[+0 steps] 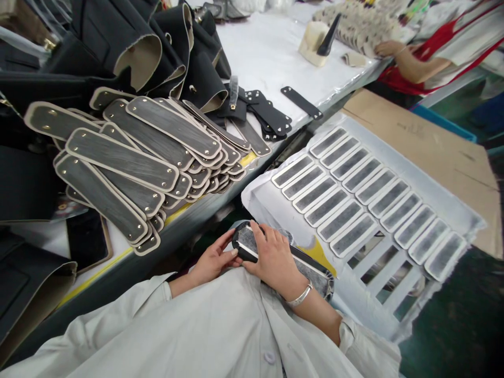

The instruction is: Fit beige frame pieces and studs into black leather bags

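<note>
Close to my body, a long black leather-like panel (314, 276) lies across my lap, its grey fuzzy inlay edged in white. Its rounded ends show gathered, folded-over edges. My left hand (213, 261) pinches the near-left end between thumb and fingers. My right hand (275, 257) lies over the panel's top, its fingers bent down around the edge at the same end. Both hands touch the panel, and my right palm hides its middle. Just right of it, a white sheet (268, 202) bears rows of grey strips (326, 206) with white borders.
Left, the table holds a pile of grey strips with beige edges and metal studs (122, 157), below black bag pieces (173, 47). Farther back are black straps (271, 115) and a cream container with a black handle (318, 42). Cardboard (425, 136) and a co-worker's arm (417, 65) are right.
</note>
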Demonstrator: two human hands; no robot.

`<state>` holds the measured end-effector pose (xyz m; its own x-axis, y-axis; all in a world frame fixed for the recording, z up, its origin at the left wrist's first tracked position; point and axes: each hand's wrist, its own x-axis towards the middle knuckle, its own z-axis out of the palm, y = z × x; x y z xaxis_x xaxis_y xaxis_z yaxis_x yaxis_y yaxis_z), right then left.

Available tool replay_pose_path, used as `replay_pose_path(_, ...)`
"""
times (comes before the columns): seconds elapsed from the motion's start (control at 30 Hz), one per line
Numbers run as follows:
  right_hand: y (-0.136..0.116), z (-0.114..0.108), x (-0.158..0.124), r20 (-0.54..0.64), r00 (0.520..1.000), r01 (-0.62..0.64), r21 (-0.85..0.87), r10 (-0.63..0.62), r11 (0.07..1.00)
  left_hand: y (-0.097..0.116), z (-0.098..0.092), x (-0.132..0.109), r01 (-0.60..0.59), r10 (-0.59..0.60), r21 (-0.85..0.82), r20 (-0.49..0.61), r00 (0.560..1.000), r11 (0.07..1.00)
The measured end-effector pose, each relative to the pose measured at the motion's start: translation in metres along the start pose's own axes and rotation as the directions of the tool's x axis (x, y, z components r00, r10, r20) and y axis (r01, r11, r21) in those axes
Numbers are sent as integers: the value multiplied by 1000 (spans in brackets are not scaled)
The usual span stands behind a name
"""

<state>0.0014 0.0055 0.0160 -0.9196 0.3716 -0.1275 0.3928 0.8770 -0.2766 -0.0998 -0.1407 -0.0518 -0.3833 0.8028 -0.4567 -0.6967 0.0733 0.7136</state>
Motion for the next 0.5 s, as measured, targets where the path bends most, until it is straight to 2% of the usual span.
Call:
replay_pose_path(0.13, 2, -8, 3, 60, 998, 2, 108, -9, 994, -4, -18, 14, -108, 89, 207, 97, 991, 972)
replay_pose_path(0.2, 3, -12, 6, 83, 997, -19, 150, 7, 988, 3, -28, 28, -163, 99, 365, 189, 977, 917)
replay_pose_path(0.27, 3, -14, 11, 103, 994, -51, 174, 33, 983, 17, -34, 44, -235, 82, 522, 298, 951, 820)
replay_pose_path(0.4, 0, -17, 23, 150, 988, -65, 201, 35, 977, 50, -30, 71, -495, 80, 653, 557, 827, 573)
replay_pose_path(0.5, -6, -19, 31, 191, 981, -82, 196, 44, 977, 65, -24, 78, -621, 105, 665, 642, 759, 415)
